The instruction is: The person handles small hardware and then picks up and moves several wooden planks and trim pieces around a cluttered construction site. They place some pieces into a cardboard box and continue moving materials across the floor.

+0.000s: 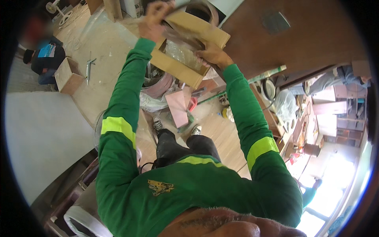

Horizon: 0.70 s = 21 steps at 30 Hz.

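Observation:
An open cardboard box (pixel 175 70) is in front of me at the top of the view, with crumpled clear plastic (pixel 179 53) inside. Over the box a thin brown strip (pixel 181 36), smeared by motion, runs between my hands. My left hand (pixel 154 19) is raised at the box's far left side, its fingers blurred but closed at the strip. Above the box's right part my right hand (pixel 215 55) is closed on the strip's other end. Behind the box stands a brown roll (pixel 203 10). A pinkish roll (pixel 158 87) lies below the box, partly hidden.
A pink board piece (pixel 177 108) stands near my shoes. Right of me is a long cluttered workbench (pixel 272 114), with a brown panel (pixel 252 35) beyond. On the left, a person (pixel 47 59) crouches by a wooden box (pixel 69 75) and a caulking gun (pixel 88 71).

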Tool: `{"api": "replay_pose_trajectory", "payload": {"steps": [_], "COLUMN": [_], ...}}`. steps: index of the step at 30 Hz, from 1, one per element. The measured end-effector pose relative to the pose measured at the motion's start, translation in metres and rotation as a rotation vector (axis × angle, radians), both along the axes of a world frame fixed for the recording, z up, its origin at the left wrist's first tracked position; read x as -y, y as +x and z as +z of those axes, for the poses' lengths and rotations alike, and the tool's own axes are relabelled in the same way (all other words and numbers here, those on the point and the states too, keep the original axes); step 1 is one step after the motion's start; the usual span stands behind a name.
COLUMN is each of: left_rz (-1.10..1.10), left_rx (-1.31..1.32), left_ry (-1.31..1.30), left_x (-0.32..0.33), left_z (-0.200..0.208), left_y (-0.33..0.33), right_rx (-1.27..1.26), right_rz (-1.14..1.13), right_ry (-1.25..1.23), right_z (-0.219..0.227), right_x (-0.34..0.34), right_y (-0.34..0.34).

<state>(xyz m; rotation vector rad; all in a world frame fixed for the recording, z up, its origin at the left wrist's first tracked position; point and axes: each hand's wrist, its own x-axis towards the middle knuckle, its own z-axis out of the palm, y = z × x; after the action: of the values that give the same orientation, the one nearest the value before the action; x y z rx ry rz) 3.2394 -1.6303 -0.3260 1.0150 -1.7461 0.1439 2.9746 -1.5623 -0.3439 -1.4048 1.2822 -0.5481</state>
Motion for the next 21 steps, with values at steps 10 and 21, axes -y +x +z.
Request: {"api": "replay_pose_trajectory", "payload": {"steps": [10,21], "left_rz": [0.028,0.044], "left_rx": [0.497,1.015], "left_ry": [0.358,0.837], "left_x": [0.063,0.132], "left_z": [-0.192,-0.332], "left_y": [-0.059,-0.165], "right_rx": [1.535,0.698], "right_rz": [-0.758,-1.063], "right_ry": [0.693,0.6], "right_z": [-0.2,-0.168], "right_x": [0.07,0.045], "right_y": [-0.015,-0.03]}}
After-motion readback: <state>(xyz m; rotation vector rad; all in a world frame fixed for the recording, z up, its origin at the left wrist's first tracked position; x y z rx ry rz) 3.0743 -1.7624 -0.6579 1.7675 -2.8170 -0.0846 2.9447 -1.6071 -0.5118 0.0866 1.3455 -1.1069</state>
